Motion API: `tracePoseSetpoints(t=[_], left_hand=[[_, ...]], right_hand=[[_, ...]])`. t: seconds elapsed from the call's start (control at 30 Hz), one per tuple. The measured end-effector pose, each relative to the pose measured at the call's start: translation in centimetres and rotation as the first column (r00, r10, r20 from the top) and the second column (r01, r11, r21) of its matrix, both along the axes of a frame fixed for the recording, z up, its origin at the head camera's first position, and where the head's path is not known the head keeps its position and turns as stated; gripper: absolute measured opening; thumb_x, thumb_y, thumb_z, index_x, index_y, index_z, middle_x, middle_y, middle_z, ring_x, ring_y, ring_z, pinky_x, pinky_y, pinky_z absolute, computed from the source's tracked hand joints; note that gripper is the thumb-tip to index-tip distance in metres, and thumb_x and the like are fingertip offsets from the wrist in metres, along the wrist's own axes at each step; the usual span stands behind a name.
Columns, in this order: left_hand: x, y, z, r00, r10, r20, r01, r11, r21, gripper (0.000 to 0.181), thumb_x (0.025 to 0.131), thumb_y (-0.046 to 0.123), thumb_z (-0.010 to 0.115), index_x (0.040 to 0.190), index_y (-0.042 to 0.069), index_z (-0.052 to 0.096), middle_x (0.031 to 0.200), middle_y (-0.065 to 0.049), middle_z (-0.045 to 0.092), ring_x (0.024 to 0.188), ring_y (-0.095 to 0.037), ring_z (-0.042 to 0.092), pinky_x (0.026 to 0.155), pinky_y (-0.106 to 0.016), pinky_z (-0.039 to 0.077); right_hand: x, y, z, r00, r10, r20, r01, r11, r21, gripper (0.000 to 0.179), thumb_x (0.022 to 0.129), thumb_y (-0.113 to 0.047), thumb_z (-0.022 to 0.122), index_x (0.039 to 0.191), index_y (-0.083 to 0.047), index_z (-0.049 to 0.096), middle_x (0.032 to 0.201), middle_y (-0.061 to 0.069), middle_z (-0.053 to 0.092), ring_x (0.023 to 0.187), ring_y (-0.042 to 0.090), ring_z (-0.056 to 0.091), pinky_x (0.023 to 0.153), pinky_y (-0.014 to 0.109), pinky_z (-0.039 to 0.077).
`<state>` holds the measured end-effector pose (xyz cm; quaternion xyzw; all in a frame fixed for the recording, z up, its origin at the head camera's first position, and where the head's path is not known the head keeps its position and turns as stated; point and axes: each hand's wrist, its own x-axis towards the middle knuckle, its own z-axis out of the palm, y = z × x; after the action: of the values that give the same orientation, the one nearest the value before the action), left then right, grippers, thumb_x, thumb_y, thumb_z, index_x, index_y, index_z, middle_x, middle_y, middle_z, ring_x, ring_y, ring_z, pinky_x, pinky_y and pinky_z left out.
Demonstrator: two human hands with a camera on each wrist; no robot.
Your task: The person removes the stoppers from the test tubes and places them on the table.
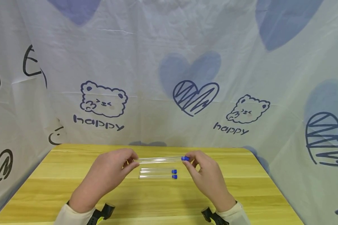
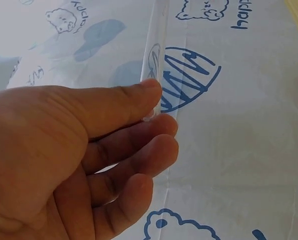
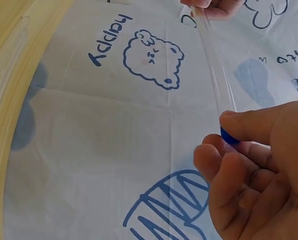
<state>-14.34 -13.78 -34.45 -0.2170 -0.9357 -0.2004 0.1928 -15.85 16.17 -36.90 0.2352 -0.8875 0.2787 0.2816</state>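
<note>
A clear test tube (image 1: 160,160) with a blue cap (image 1: 185,158) is held level between both hands above the table. My left hand (image 1: 110,170) pinches its bare end between thumb and fingertips; in the left wrist view the thumb lies over the tube (image 2: 156,45). The capped end is gripped by my right hand (image 1: 207,175), whose thumb and fingers partly cover the blue cap (image 3: 229,136) in the right wrist view. Just below the held tube, two more capped test tubes lie side by side: an upper one (image 1: 157,171) and a lower one (image 1: 157,177), caps to the right.
The tubes lie on a wooden table (image 1: 124,203) with yellow grain. Behind it and at both sides hangs a pale cloth (image 1: 146,125) printed with hearts, bears and lettering. Each wrist wears a dark strap with a small camera.
</note>
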Motion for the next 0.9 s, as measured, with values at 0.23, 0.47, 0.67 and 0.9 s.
tracePoseSetpoints(t=[0.23, 0.47, 0.67, 0.9], left_hand=[[-0.14, 0.15, -0.19, 1.000, 0.010, -0.007, -0.010, 1.000, -0.009, 0.008, 0.093, 0.025, 0.079, 0.094, 0.023, 0.072, 0.080, 0.018, 0.066, 0.065, 0.004, 0.052, 0.060, -0.024, 0.048], [-0.22, 0.06, -0.19, 1.000, 0.022, 0.006, -0.022, 1.000, -0.012, 0.009, 0.091, 0.025, 0.081, 0.094, 0.023, 0.072, 0.081, 0.018, 0.067, 0.067, 0.003, 0.055, 0.062, -0.025, 0.049], [-0.22, 0.09, -0.26, 1.000, 0.017, -0.010, -0.017, 1.000, -0.014, 0.009, 0.092, 0.025, 0.080, 0.096, 0.022, 0.072, 0.083, 0.017, 0.067, 0.068, 0.003, 0.056, 0.062, -0.025, 0.050], [-0.21, 0.09, -0.35, 0.999, 0.011, -0.037, -0.011, 1.000, -0.012, 0.009, 0.093, 0.023, 0.080, 0.096, 0.022, 0.072, 0.083, 0.017, 0.067, 0.067, 0.003, 0.055, 0.062, -0.025, 0.049]], right_hand=[[0.14, -0.12, 0.11, 0.998, -0.027, 0.049, 0.025, 0.999, 0.032, 0.011, 0.093, -0.015, 0.079, 0.099, -0.019, 0.070, 0.085, -0.015, 0.063, 0.070, 0.000, 0.055, 0.056, 0.018, 0.048], [0.23, -0.20, 0.11, 0.996, -0.040, 0.085, 0.037, 0.999, 0.033, 0.015, 0.091, -0.009, 0.076, 0.102, -0.019, 0.072, 0.084, -0.016, 0.062, 0.069, 0.003, 0.057, 0.054, 0.019, 0.047], [0.29, -0.15, 0.10, 0.996, -0.005, 0.092, 0.004, 1.000, 0.014, 0.017, 0.090, -0.006, 0.074, 0.101, -0.018, 0.070, 0.084, -0.015, 0.060, 0.072, 0.003, 0.057, 0.057, 0.019, 0.050], [0.29, -0.07, 0.05, 0.998, 0.015, 0.067, -0.016, 1.000, 0.013, 0.019, 0.089, -0.003, 0.073, 0.101, -0.017, 0.068, 0.085, -0.014, 0.059, 0.073, 0.003, 0.057, 0.057, 0.018, 0.050]])
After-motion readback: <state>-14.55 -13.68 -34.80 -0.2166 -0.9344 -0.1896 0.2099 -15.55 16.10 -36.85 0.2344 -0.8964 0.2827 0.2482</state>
